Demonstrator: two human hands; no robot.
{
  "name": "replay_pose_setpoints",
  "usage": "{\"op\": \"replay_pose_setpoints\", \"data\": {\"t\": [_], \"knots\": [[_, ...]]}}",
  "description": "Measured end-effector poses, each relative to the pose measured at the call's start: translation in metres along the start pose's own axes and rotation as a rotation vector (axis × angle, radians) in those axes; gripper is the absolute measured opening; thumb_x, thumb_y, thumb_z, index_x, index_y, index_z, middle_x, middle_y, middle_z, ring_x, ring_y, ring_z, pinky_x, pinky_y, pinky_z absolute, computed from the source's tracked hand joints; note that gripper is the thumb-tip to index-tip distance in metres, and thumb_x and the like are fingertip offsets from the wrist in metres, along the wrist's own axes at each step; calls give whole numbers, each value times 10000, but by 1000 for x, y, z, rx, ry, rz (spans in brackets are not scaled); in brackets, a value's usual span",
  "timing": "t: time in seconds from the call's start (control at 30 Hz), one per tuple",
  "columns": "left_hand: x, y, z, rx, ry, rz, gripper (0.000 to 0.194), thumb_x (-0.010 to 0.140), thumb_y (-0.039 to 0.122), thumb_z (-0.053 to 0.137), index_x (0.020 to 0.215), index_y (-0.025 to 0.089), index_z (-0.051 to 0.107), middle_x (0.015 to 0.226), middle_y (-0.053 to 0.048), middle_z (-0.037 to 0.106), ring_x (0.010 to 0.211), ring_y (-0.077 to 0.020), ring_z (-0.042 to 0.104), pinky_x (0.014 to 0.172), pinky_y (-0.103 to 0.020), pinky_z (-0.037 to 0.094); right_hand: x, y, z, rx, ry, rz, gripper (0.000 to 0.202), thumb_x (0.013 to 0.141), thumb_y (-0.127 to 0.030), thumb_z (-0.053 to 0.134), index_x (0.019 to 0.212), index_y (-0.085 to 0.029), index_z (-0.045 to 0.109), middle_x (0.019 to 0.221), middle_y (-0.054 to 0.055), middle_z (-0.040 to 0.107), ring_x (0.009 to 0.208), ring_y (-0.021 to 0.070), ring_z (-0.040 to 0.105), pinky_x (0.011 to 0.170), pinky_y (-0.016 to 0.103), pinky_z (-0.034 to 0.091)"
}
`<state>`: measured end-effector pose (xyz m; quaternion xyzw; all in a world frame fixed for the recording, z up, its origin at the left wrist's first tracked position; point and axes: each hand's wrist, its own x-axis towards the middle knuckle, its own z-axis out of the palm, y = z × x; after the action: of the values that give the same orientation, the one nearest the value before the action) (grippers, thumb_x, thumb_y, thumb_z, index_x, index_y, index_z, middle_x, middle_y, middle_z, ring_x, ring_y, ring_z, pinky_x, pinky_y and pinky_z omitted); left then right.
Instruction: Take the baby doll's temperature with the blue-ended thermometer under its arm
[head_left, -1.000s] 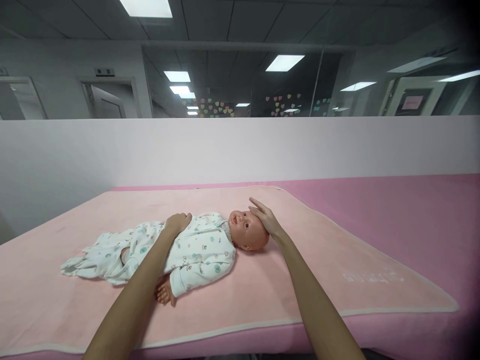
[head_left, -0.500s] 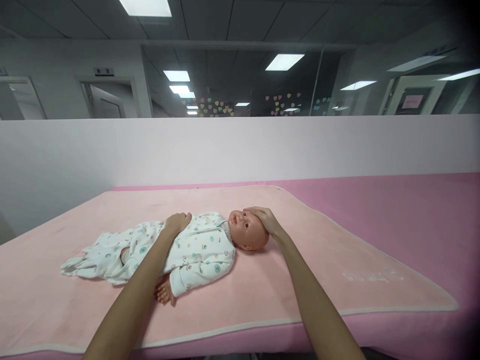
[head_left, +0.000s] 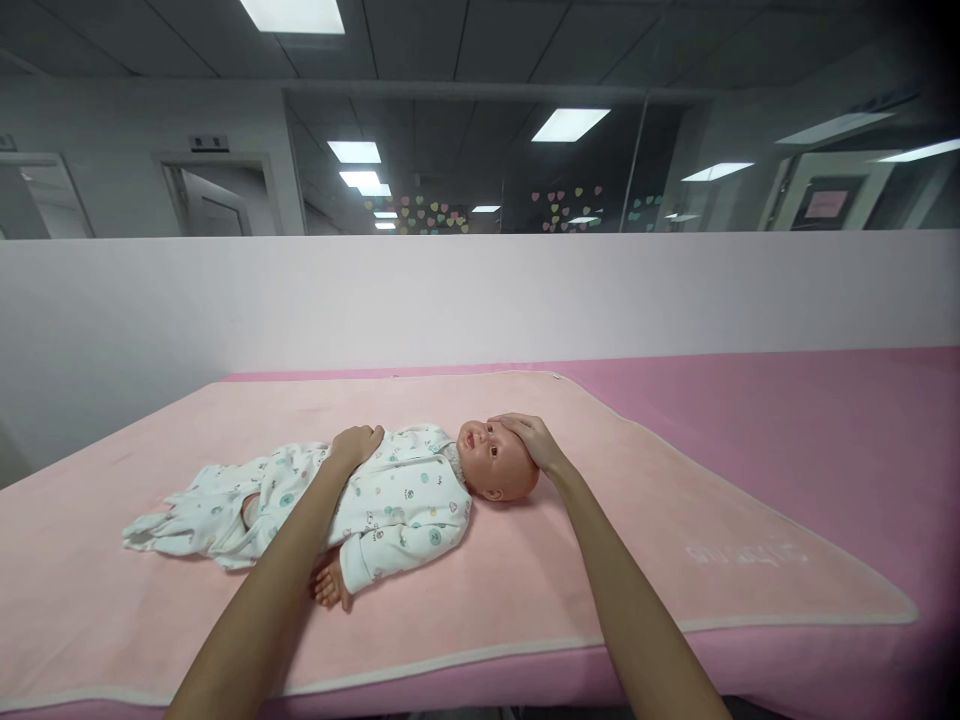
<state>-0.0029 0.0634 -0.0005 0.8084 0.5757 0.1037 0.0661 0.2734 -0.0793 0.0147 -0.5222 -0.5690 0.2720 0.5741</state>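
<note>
A baby doll [head_left: 405, 500] lies on its back, its head to the right, in a white sleepsuit with small coloured prints. My left hand [head_left: 357, 446] rests on the doll's belly, palm down; its fingers lie over the cloth and are partly hidden. On the forehead of the doll's head [head_left: 499, 470] lies my right hand [head_left: 529, 440], its fingers stretched flat over the brow. One doll hand [head_left: 330, 583] shows below the near sleeve, beside my left forearm. Neither of my hands lifts the doll.
Under the doll spreads a peach blanket [head_left: 540, 600] with a pale edge, on a pink padded surface [head_left: 847, 440]. A low white wall [head_left: 480, 300] stands behind it. Beyond are glass panels with heart stickers [head_left: 431, 212] and a doorway [head_left: 217, 205].
</note>
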Motion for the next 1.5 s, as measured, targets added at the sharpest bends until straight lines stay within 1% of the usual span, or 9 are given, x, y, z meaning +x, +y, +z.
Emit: {"op": "replay_pose_setpoints", "data": {"t": [0.63, 0.77, 0.93, 1.07, 1.17, 1.27, 1.33, 1.4, 1.5], "knots": [[-3, 2, -3, -11, -15, -2, 543, 798, 406, 167, 876, 113, 617, 1004, -179, 616, 930, -281, 566, 761, -362, 417, 0, 1, 0, -3, 7, -11, 270, 703, -386, 527, 783, -173, 673, 949, 49, 646, 952, 203, 555, 882, 326, 409], [-3, 1, -2, -23, -28, 30, 514, 807, 404, 168, 825, 155, 617, 985, -134, 632, 922, -254, 568, 788, -356, 405, 0, 0, 0, -12, 6, -19, 273, 708, -384, 516, 786, -176, 675, 950, 46, 645, 952, 204, 554, 883, 328, 408], [-14, -1, 1, 4, 64, -41, 465, 809, 393, 204, 814, 163, 608, 956, -122, 631, 919, -282, 551, 878, -512, 296, 1, 0, 0, -23, 8, -23, 280, 706, -386, 515, 785, -168, 672, 958, 47, 643, 963, 204, 548, 888, 325, 405], [-25, -4, 0, -5, 134, -40, 432, 819, 388, 227, 879, 186, 604, 1008, -105, 613, 946, -261, 535, 928, -501, 259, 1, 2, 1, -28, 23, -20, 267, 700, -379, 519, 777, -174, 670, 953, 44, 644, 952, 203, 550, 878, 320, 405], [-31, -4, -3, -66, 253, 57, 385, 827, 360, 262, 1004, 215, 571, 1113, -79, 574, 1050, -245, 486, 990, -479, 213, 2, 5, 2, -51, 81, -17, 249, 694, -369, 517, 744, -172, 662, 900, 47, 652, 916, 207, 559, 840, 317, 417], [-38, 5, -8, -251, 337, 296, 352, 831, 364, 310, 1013, 213, 571, 1089, -47, 591, 1039, -197, 497, 980, -367, 300, 2, 4, 3, -127, 179, -46, 226, 693, -353, 507, 703, -175, 645, 843, 44, 653, 866, 205, 566, 794, 312, 428], [-45, 14, -12, -448, 313, 422, 345, 822, 404, 353, 966, 204, 593, 1040, -29, 614, 982, -165, 530, 907, -278, 379, -1, -2, 6, -216, 280, -115, 196, 697, -326, 497, 705, -183, 632, 826, 39, 648, 836, 195, 568, 773, 305, 432], [-53, 25, -14, -624, 243, 483, 345, 778, 454, 442, 926, 194, 615, 1006, -24, 630, 947, -154, 549, 864, -237, 408, -6, -9, 12, -356, 407, -255, 175, 713, -285, 473, 732, -191, 619, 830, 40, 638, 819, 186, 563, 770, 302, 427], [-60, 37, -14, -683, 98, 529, 339, 649, 462, 611, 843, 189, 659, 928, -26, 656, 911, -169, 563, 830, -231, 422, -17, -19, 29, -589, 526, -501, 170, 741, -232, 436, 733, -192, 601, 821, 61, 623, 800, 186, 542, 771, 311, 407]]}}
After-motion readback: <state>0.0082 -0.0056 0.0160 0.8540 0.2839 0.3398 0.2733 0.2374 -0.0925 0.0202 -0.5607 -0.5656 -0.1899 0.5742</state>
